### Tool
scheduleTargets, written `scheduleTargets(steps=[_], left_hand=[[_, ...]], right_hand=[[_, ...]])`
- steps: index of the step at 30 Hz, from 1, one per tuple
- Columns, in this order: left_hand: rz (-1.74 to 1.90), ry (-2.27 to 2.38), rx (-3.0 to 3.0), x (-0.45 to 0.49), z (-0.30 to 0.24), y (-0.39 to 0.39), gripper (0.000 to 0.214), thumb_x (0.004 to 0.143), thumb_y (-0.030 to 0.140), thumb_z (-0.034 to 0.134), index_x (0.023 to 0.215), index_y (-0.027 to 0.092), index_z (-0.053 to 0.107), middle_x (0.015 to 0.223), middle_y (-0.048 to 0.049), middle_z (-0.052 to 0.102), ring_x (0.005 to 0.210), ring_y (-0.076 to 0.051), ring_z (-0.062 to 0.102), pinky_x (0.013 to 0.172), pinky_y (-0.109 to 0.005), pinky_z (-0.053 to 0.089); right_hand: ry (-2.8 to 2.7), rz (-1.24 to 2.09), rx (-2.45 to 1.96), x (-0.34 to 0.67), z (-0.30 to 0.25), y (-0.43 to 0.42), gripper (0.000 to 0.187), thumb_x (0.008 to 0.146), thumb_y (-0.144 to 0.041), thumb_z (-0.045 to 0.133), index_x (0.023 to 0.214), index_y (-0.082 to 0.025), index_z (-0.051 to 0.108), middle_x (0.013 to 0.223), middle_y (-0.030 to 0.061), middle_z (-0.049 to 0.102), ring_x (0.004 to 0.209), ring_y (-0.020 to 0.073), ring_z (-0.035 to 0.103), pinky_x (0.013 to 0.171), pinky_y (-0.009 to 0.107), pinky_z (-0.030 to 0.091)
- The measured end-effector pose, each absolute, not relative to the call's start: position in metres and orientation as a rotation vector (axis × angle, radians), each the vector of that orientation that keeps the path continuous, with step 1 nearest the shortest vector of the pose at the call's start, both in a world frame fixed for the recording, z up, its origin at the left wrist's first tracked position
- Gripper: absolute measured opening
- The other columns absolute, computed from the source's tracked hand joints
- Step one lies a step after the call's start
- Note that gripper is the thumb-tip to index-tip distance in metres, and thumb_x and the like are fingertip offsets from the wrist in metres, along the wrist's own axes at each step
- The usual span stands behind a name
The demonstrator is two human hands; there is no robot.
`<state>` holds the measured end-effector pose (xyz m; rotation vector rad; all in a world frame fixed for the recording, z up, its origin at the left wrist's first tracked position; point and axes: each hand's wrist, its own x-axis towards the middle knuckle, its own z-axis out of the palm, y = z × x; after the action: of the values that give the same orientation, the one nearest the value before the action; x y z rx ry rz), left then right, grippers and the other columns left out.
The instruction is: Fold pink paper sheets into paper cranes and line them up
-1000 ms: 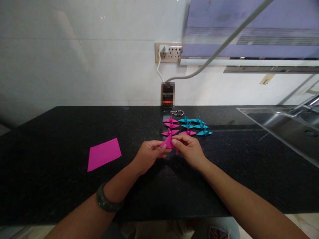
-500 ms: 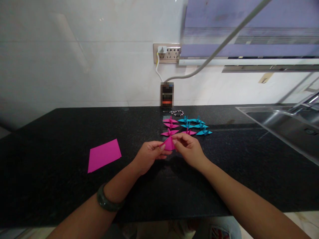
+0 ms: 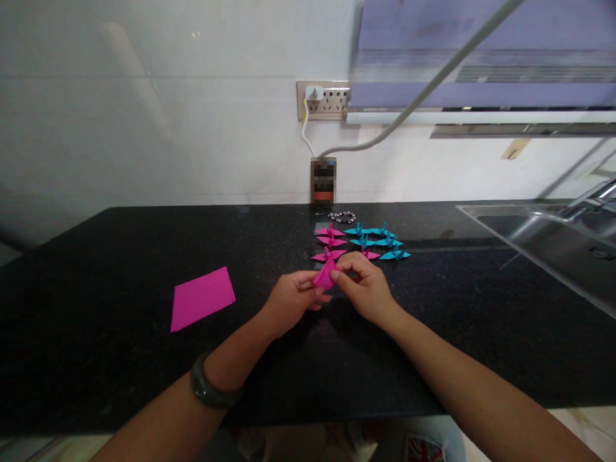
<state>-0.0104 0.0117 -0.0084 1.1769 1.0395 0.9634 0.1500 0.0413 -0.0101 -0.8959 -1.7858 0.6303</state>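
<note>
Between my two hands, just above the counter, is a partly folded piece of pink origami paper [image 3: 324, 276]. My left hand [image 3: 292, 299] pinches its lower left side between thumb and fingers. From the other side, my right hand [image 3: 366, 283] grips its right edge with thumb and forefinger. Right behind the hands stand several folded paper cranes in rows: pink cranes [image 3: 331, 241] on the left and blue cranes [image 3: 389, 242] on the right. One pink crane [image 3: 369, 255] is partly hidden by my right hand.
A stack of pink paper sheets [image 3: 203, 299] lies on the black counter [image 3: 120, 269] to the left. Behind the cranes are a beaded bracelet [image 3: 342, 217] and a blurred-out device [image 3: 323, 181] against the wall. A metal sink [image 3: 543, 237] is set into the right side.
The pink paper has tilted and its shape between my fingers has changed, its flat face now narrower and creased. Both hands stay in nearly the same place.
</note>
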Motion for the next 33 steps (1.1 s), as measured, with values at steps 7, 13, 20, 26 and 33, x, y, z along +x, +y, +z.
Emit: scheduleTargets(steps=[7,13,20,26,33], left_hand=[[1.003,1.120,1.197,-0.0091,-0.0091,0.0117,0.027,0.069,0.033,0.061,0.085,0.012,0.062,0.074,-0.0061,0.066,0.062,-0.014,0.062,0.051,-0.020,0.044],[1.029,1.085,1.069,-0.0078,-0.0073,0.0108,0.024,0.068,0.027,0.062,0.086,0.012,0.062,0.068,-0.0044,0.065,0.060,-0.012,0.061,0.053,-0.020,0.046],[0.954,1.050,1.207,-0.0089,-0.0067,0.0105,0.023,0.071,0.031,0.059,0.084,0.012,0.063,0.073,-0.0058,0.065,0.066,-0.014,0.062,0.058,-0.024,0.047],[0.910,0.995,1.195,-0.0070,-0.0053,0.0085,0.026,0.073,0.033,0.057,0.083,0.009,0.062,0.075,-0.0078,0.066,0.069,-0.017,0.063,0.062,-0.026,0.048],[0.905,0.974,1.197,-0.0085,-0.0080,0.0088,0.028,0.070,0.032,0.061,0.088,0.011,0.061,0.082,-0.0083,0.066,0.074,-0.017,0.063,0.064,-0.025,0.048]], right_hand=[[-1.862,0.637,-0.792,0.1500,-0.0101,0.0395,0.010,0.073,-0.023,0.058,0.082,-0.024,0.063,0.087,0.0034,0.053,0.085,0.0166,0.051,0.072,0.033,0.044],[-1.998,0.552,-0.620,0.1489,-0.0062,0.0333,0.016,0.075,-0.020,0.056,0.085,-0.029,0.066,0.093,0.0029,0.052,0.091,0.0166,0.049,0.078,0.035,0.042],[-1.843,0.679,-0.813,0.1454,-0.0093,0.0355,0.014,0.068,-0.022,0.064,0.081,-0.022,0.065,0.089,0.0042,0.052,0.090,0.0181,0.049,0.078,0.033,0.041],[-1.654,1.052,-0.864,0.1466,-0.0133,0.0393,0.015,0.076,-0.031,0.055,0.073,-0.018,0.062,0.073,0.0006,0.055,0.071,0.0131,0.051,0.069,0.029,0.041],[-1.726,0.974,-0.841,0.1464,-0.0098,0.0376,0.007,0.069,-0.026,0.063,0.069,-0.019,0.063,0.078,0.0015,0.054,0.078,0.0144,0.049,0.074,0.029,0.040]])
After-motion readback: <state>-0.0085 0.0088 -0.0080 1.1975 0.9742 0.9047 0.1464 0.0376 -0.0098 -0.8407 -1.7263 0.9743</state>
